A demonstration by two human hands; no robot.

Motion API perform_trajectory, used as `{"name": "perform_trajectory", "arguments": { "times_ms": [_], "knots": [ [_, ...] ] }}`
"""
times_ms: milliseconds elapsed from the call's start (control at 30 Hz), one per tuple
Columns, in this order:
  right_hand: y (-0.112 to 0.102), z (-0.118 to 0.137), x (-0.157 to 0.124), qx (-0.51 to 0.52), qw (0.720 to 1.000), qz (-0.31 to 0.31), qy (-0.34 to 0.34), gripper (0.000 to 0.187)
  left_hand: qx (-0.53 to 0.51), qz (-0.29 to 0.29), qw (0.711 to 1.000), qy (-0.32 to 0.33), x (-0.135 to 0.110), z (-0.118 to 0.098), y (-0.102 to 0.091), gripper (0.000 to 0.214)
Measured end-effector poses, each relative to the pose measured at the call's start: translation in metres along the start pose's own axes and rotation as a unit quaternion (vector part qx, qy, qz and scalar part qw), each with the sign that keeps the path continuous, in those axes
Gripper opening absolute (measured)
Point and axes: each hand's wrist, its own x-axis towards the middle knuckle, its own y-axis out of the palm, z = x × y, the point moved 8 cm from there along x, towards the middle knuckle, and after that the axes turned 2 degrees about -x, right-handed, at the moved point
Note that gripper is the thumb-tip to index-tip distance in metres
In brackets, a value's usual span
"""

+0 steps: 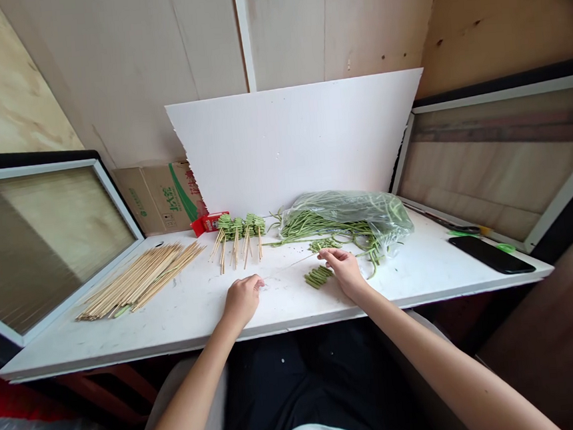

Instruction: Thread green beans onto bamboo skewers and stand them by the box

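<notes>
My left hand (pixel 242 299) rests on the white table (pixel 185 317) with its fingers curled, pinching the near end of a thin bamboo skewer (pixel 291 265) that runs up and right. My right hand (pixel 342 268) sits just right of a small stack of cut green bean pieces (pixel 318 276), fingers bent over the skewer's far end. Behind it lie loose long beans (pixel 324 244) and a clear plastic bag of long beans (pixel 361 214). Several finished bean skewers (pixel 240 232) lie at the back centre. A pile of bare bamboo skewers (pixel 139 281) lies to the left.
A white foam board (pixel 295 140) stands behind the table. A red box (pixel 207 223) and a cardboard carton (pixel 162 198) sit at the back left. A black phone (pixel 490 254) lies at the table's right end. Framed panels lean on both sides.
</notes>
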Motion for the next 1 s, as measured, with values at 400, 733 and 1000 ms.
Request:
{"name": "perform_trajectory", "arguments": {
  "times_ms": [400, 733, 1000],
  "knots": [
    [-0.003, 0.001, 0.0, 0.017, 1.0, -0.017, -0.003, 0.042, 0.019, -0.167, 0.984, 0.06, -0.008, -0.005, -0.022, 0.023],
    [0.002, 0.007, -0.002, -0.002, 0.999, 0.02, -0.03, 0.044, 0.008, -0.089, 0.994, 0.055, -0.004, 0.0, -0.009, 0.04],
    [0.005, 0.015, -0.007, -0.01, 0.998, 0.043, -0.039, 0.04, -0.023, -0.062, 0.996, 0.053, -0.004, 0.002, -0.004, 0.047]
  ]
}}
